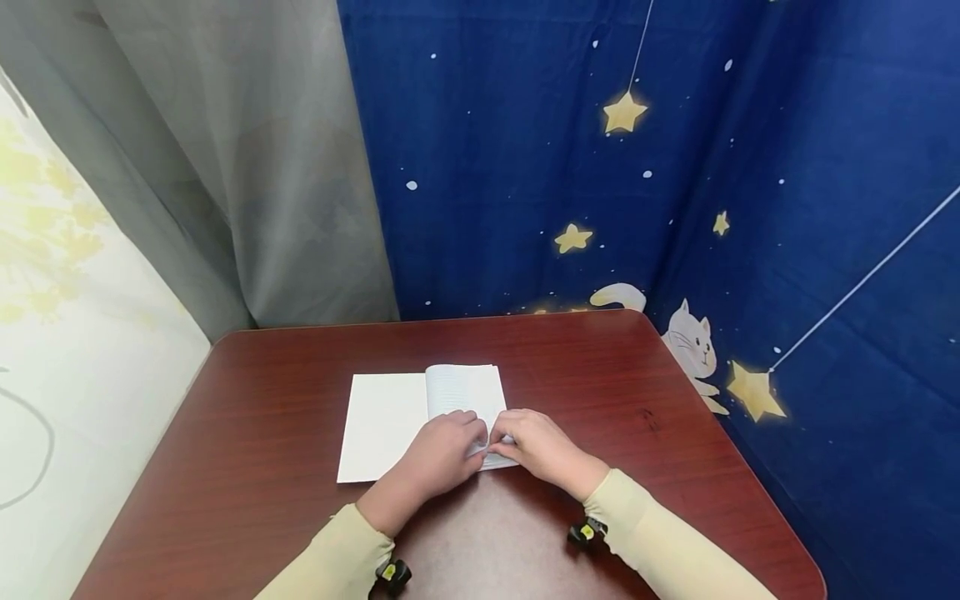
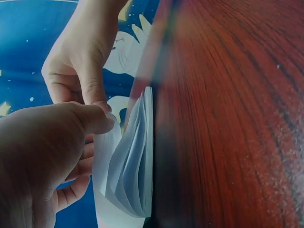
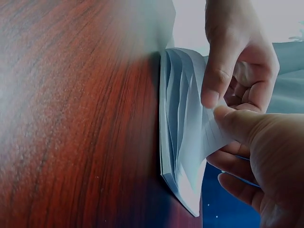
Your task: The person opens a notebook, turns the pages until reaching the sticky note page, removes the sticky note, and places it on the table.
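Observation:
An open notebook (image 1: 384,421) lies on the table, its blank white cover side to the left and its lined pages (image 1: 465,387) to the right. My left hand (image 1: 442,454) reaches over the lower part of the pages and pinches a raised page (image 2: 100,147) by its edge, thumb on top. Right beside it, my right hand (image 1: 546,446) pinches the same page edge between thumb and fingers. The two thumbs nearly meet in the right wrist view, above a lined sheet (image 3: 211,133). Several looser leaves (image 3: 183,95) fan out beneath.
The reddish-brown wooden table (image 1: 285,375) extends around the notebook. Behind it hang a grey curtain (image 1: 300,167) and a blue curtain (image 1: 510,150) with stars and a cat. A pale patterned surface (image 1: 75,333) borders the left side.

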